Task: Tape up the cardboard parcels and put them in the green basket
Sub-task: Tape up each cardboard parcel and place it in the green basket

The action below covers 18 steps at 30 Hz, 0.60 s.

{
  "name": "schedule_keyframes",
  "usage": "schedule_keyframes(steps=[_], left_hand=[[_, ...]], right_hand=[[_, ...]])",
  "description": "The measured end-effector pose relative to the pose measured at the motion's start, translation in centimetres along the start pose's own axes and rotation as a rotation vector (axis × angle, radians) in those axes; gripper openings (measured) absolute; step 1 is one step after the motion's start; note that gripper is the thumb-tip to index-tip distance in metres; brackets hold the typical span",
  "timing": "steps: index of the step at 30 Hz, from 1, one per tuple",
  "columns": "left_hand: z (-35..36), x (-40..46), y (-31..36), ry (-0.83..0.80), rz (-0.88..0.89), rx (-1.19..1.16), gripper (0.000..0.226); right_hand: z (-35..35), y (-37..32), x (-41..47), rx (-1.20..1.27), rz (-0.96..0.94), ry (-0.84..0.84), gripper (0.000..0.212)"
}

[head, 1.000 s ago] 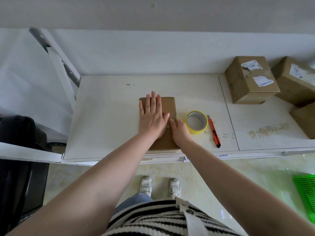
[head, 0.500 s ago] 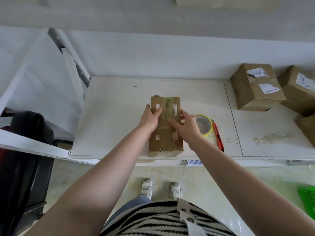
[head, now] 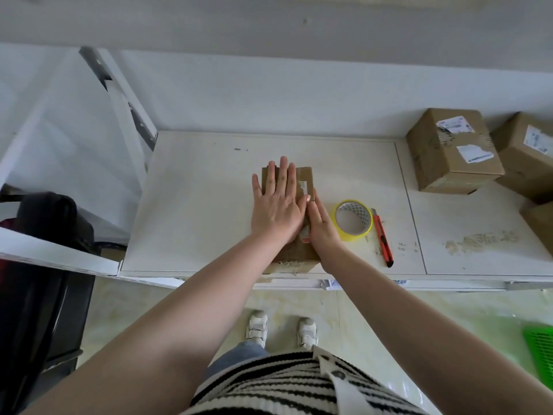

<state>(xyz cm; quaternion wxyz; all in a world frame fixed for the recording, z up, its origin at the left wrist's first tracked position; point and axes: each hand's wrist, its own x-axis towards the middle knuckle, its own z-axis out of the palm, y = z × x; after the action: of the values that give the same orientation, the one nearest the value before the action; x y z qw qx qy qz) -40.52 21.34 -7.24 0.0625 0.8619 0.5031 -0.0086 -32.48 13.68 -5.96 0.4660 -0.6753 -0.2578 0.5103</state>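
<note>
A small brown cardboard parcel (head: 303, 181) lies flat on the white table (head: 194, 205), near its front edge. My left hand (head: 276, 205) presses flat on top of it with fingers straight and spread. My right hand (head: 321, 226) lies along the parcel's right side, fingers straight, touching that edge. A yellow tape roll (head: 353, 220) lies just right of my right hand, and a red utility knife (head: 383, 238) lies beside the roll. A corner of the green basket (head: 540, 351) shows on the floor at the lower right.
Larger cardboard boxes (head: 452, 151) with torn labels stand at the table's back right, with more boxes (head: 526, 154) behind them. A white slanted frame (head: 119, 94) rises at the left. A black chair or bag (head: 45, 235) stands left of the table.
Half a second ago both hands gripped the parcel by its sides, turning it. Now it lies flat again, my left palm pressing on top and my right hand along its right edge.
</note>
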Motion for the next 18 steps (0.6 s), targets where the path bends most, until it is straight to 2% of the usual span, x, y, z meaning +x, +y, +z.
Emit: schedule_keyframes(steps=[2,5,7,8,11,13,15,17,18], left_hand=[[-0.9,-0.1,-1.0,-0.048,-0.063,-0.118,0.083],[-1.9,-0.3,-3.3,-0.184,-0.324,-0.470,0.096],[-2.5,-0.7,-4.8,-0.255,-0.457,-0.731,0.104],[-2.7,-1.0,-5.5,-0.262,-0.483,-0.843,0.105],[-2.8,-2.4,-7.6,-0.212,-0.463,-1.082,0.095],[-2.9,-3.3,-8.3,-0.139,-0.428,-1.373,0.084],[-3.1,-4.0,-8.2,-0.089,-0.338,-1.743,0.070],[-3.6,-4.3,-7.5,-0.150,-0.270,-1.911,0.063],[-3.8,-4.3,-7.0,-0.215,-0.259,-1.955,0.067]], right_hand=[[-0.4,-0.7,-0.3,0.050,0.051,-0.068,0.050],[-0.8,-2.2,-0.6,-0.056,0.047,-0.185,0.062],[-0.5,-2.9,-0.5,-0.075,-0.041,-0.299,0.050],[-0.3,-3.0,-0.4,-0.084,-0.080,-0.304,0.046],[0.0,-4.1,-0.1,-0.066,-0.102,-0.086,0.045],[-0.2,-4.2,-0.1,-0.150,-0.087,0.039,0.055],[-0.5,-4.2,-0.8,-0.096,0.018,-0.023,0.067],[-0.7,-4.1,-1.6,0.113,0.151,-0.151,0.053],[-1.0,-4.0,-2.0,0.212,0.178,-0.181,0.042]])
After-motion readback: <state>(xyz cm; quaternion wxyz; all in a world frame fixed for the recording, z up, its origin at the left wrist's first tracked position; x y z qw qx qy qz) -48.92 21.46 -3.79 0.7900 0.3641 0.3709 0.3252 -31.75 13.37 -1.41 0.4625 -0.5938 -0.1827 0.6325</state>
